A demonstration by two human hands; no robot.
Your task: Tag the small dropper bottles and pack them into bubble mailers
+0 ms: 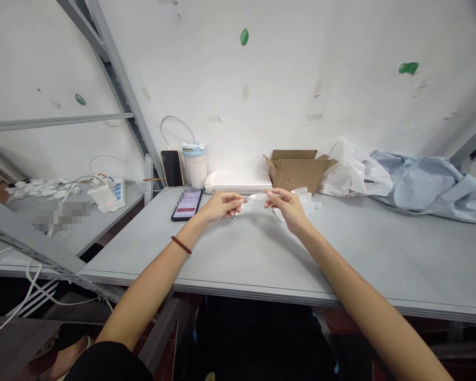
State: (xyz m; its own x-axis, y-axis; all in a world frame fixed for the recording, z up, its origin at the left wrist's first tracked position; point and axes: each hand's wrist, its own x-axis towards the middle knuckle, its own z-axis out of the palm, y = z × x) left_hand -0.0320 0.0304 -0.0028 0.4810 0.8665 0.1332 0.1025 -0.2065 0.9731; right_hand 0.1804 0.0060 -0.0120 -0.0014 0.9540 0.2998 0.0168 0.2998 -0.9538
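Note:
Over the middle of the grey table (230,254), both my hands meet at a small slender white piece (257,197) stretched between them. My left hand (223,205), with a dark red bead bracelet at the wrist, pinches its left end between thumb and fingers. On the other end, the thumb and fingertips of my right hand (287,207) are closed. The piece is too small for me to tell its exact kind. Thin white cord loops hang by the left fingers. Behind my right hand lie several translucent white pieces (307,201), partly hidden by it.
Along the wall stand a propped phone (172,168), a blue-lidded cup (194,164), a white stack (238,183), an open cardboard box (297,169), a white plastic bag (355,172) and blue fabric (428,182). Another phone (187,204) lies flat. A metal frame post (119,79) rises left.

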